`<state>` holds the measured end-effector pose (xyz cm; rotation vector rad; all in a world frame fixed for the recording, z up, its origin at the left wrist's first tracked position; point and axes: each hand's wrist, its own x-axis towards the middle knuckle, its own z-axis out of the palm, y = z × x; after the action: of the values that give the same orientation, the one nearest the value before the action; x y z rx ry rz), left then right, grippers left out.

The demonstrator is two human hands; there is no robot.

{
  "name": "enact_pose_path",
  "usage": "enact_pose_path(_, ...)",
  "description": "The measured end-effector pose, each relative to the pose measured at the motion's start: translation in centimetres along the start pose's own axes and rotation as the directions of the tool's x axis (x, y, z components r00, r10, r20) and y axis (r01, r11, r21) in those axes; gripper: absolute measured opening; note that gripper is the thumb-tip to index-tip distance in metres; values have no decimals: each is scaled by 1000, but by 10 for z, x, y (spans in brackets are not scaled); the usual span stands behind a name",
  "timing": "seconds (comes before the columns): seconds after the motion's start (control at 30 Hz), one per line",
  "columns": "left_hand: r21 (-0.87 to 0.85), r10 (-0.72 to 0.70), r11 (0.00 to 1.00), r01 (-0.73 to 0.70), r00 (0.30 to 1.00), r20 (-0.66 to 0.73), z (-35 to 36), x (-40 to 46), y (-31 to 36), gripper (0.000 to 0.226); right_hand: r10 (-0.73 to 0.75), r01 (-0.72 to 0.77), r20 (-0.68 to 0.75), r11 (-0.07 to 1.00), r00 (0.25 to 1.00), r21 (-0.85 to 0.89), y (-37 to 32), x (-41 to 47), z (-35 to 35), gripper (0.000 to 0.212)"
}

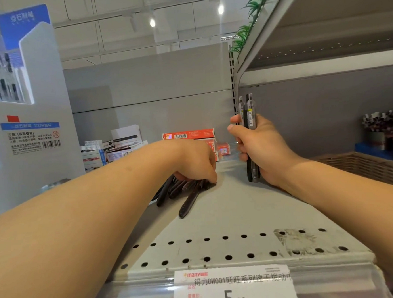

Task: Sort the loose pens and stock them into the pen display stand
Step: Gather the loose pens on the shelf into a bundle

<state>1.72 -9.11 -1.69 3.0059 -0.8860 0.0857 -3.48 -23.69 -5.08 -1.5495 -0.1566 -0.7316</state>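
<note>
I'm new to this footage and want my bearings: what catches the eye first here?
The right hand stands a bundle of pens upright on the grey shelf. The left hand presses on a pile of dark loose pens mid-shelf. The pen display stand rises at far left.

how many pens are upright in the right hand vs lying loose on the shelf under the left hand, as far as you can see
Pens upright in the right hand: about 3 show above the fist
Loose dark pens on the shelf: about 6 visible under the left hand, more may be hidden
Total: about 9 visible
</note>
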Motion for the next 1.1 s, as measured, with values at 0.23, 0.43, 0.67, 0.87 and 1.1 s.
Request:
enact_pose_path(0.23, -59, -37, 997, 39, 999, 40, -2, 1, 5, 29, 103, -105, 131, 994, 986, 5, 2, -2, 5, 12)
enact_pose_path(0.43, -273, -94, 960, 69, 992, -81, -13, -7, 3, 35, 119, -119, 145, 993, 982, -6, 3, -1, 4, 12)
enact_pose_path(0.67, -606, -138, 794, -54, 954, -265, -28, -16, 0, 19, 151, -153, 124, 988, 981, 6, 7, 3, 2, 7)
enact_pose_path(0.87, -691, -18, 710, -133, 978, -207, -20, -20, 7, 20, 121, -120, 44, 993, 992, -14, 7, 3, 1, 18)
enact_pose_path(1.1, -492, 65, 850, -187, 965, -255, -24, -17, 6, 14, 34, -34, 33, 999, 999, 15, 2, -2, -1, 24)
